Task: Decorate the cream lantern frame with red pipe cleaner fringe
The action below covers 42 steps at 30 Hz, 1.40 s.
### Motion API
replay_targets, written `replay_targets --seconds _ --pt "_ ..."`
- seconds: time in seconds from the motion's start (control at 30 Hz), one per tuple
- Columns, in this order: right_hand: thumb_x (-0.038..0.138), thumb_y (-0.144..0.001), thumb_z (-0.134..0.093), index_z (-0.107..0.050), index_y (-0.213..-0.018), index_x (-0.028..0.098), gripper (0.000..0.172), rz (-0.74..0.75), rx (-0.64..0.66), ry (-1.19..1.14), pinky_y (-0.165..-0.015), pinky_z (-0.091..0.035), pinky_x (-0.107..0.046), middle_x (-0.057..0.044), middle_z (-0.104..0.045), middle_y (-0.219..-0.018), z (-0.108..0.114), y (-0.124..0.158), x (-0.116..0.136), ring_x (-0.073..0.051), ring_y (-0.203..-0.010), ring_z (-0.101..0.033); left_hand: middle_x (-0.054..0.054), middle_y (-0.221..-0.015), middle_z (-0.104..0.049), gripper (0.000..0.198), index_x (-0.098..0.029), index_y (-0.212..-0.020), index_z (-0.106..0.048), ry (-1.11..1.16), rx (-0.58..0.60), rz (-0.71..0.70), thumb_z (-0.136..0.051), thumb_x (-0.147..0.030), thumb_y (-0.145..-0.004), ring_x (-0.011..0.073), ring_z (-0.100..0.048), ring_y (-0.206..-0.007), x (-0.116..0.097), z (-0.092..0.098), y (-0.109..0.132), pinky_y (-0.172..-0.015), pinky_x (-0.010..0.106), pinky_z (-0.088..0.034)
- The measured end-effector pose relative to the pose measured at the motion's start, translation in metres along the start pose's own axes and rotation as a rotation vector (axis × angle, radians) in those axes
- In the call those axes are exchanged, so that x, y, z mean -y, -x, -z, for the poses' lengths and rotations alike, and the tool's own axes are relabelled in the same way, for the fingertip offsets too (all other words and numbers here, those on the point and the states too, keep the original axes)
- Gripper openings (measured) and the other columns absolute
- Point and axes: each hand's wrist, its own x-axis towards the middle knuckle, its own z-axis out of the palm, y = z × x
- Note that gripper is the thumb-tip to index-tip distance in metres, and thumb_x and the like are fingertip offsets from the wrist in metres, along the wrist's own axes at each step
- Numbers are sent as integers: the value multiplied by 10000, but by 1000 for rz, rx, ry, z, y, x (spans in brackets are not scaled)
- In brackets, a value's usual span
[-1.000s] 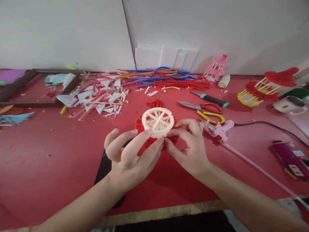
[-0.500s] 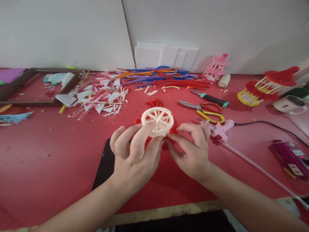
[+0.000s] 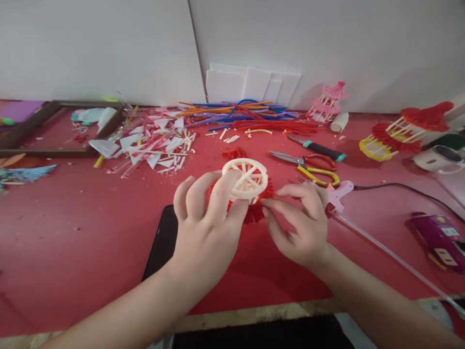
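The cream spoked ring (image 3: 248, 178) was already formed, its fixing to the red frills (image 3: 254, 215) unclear; the left hand (image 3: 210, 232) gripped it, the right hand (image 3: 303, 228) perhaps nothing.

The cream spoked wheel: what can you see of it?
The cream spoked wheel is a round, open ring with straight spokes meeting near its centre; its exact material is unclear. Its open face points upward, above a red fringed piece. The left hand grasps its near-left part, one finger across the top.
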Motion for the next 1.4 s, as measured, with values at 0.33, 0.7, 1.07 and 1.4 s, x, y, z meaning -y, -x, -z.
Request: replay_targets --seconds 0.33,0.7,1.07,1.4 --pt "210 -874 -672 -711 -1099 285 241 19 83 -11 -894 -429 -457 -58 -635 -1089 -4 1 -6 -229 -970 -611 24 -1366 -628 194 -282 -932 -708 55 -119 -20 -775 -137 -821 312 -534 -1201 5 -1 7 -1132 537 -364" --pt "175 -875 -670 -702 -1091 254 232 38 85 -3 -872 -448 -447 -71 -647 -1088 -4 1 -5 -234 -974 -600 19 -1341 -656 250 -276 -976 -723 0 -117 -120 -783 -104 -805 302 -539 -1182 8 0 9 -1165 521 -327" --pt "182 -900 -653 -705 -1104 220 215 25 86 -45 -886 -441 -449 -83 -652 -1092 -7 2 -2 -236 -995 -618 68 -1346 -633 213 -251 -995 -713 -17 -37 -54 -716 -95 -850 314 -529 -1240 2 -1 5 -1161 518 -327" --pt "133 -902 -636 -663 -1144 188 250 43 106 -69 -864 -445 -425 -94 -643 -1092 -8 3 0 -224 -992 -588 92 -1379 -614 112 -234 -985 -720 21 50 45 -664 -161 -922 358 -513 -1299 -1 4 2 -1152 552 -331"
